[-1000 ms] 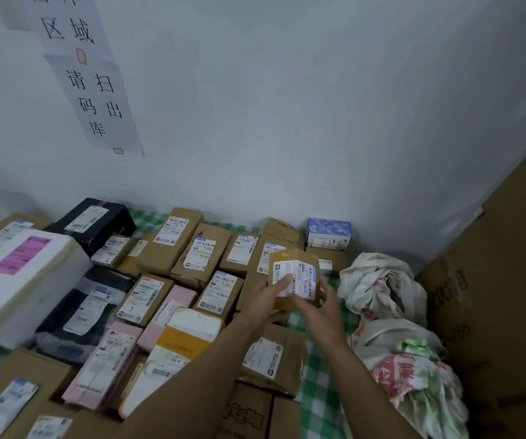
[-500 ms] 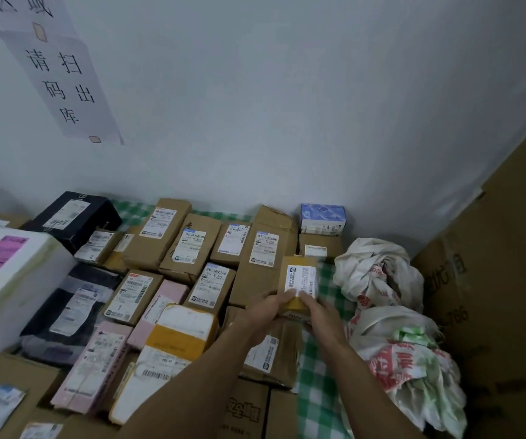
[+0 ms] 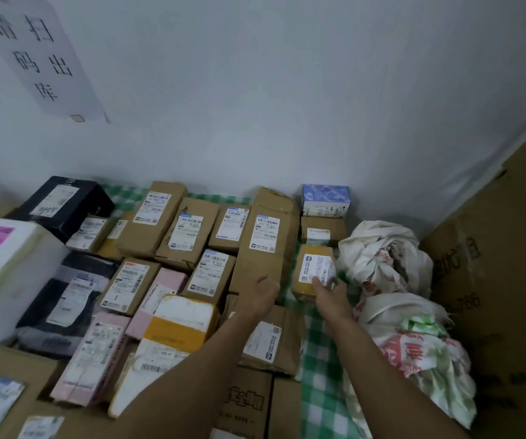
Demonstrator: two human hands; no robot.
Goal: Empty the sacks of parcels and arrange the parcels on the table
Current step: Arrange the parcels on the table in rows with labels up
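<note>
Our right hand (image 3: 329,296) pinches the near end of the parcel (image 3: 310,274), which is down on the table (image 3: 318,394), hemmed in by a long box (image 3: 264,248) at its 9 o'clock and crumpled sacks (image 3: 385,258) at 3. Our left hand (image 3: 263,294) hangs loosely curled and empty at the long box's 6 o'clock end.

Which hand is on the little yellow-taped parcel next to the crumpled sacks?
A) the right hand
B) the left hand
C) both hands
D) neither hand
A: only the right hand has a grip on the small parcel, at its near corner. The left hand hangs apart from it by a tall brown box, holding nothing.
</note>
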